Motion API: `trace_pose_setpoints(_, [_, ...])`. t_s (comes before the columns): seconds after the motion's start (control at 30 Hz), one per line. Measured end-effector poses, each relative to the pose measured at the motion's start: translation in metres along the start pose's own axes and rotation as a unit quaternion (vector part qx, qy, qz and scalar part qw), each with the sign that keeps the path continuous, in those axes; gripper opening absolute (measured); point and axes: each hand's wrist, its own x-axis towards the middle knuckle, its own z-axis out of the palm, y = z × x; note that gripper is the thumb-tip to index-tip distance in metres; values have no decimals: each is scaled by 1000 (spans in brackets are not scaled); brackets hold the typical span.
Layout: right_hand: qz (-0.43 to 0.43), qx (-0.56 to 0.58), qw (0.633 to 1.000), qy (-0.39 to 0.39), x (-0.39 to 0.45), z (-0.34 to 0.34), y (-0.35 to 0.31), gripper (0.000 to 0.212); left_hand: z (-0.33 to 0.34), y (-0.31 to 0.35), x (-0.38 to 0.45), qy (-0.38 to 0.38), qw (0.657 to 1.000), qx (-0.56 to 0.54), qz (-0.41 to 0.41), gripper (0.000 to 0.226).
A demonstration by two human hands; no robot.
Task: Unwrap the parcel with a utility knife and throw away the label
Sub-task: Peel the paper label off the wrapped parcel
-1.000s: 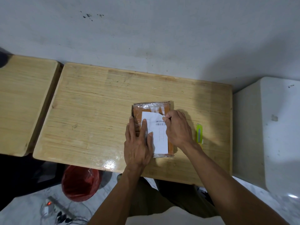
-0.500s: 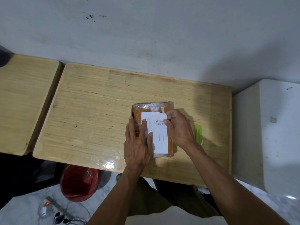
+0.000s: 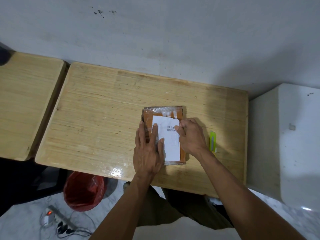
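Hiding label (image 3: 170,138) edge and parcel (image 3: 173,112) side: right hand (image 3: 191,136).

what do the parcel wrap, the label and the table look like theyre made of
Parcel: brown box, likely cardboard, under clear glossy film that wrinkles and glints. Label: matte white paper printed with a barcode. Table: pale wood, seemingly varnished; grain lines and a glare patch show.

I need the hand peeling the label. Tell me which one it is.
The right hand: its fingertips pinch the label's right edge, while the left hand lies flat.
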Motion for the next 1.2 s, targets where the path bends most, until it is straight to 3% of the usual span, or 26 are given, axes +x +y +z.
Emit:
trace_pose_setpoints(0.43, [67,173,971,-152,0,-20,2,24,1,-1,-1,1,1000,-11,-2,58])
trace_pose_setpoints(0.6, [113,263,932,-222,-1,-26,9,24,1,-1,-1,0,1000,-4,0,59])
trace_pose_setpoints(0.73, [149,413,876,-202,-2,-40,6,22,-1,-12,0,7,1000,30,-4,58])
trace_pose_setpoints(0.83, [89,276,947,-141,-1,-37,-2,16,-4,-16,-1,11,1000,-3,-6,60])
trace_pose_setpoints(0.9, [41,217,971,-93,-1,-29,-7,22,-6,-16,-3,9,1000,-16,-11,62])
trace_pose_setpoints(1.2, [49,171,984,-17,-1,-23,-1,17,-7,-29,-13,3,1000,21,3,62])
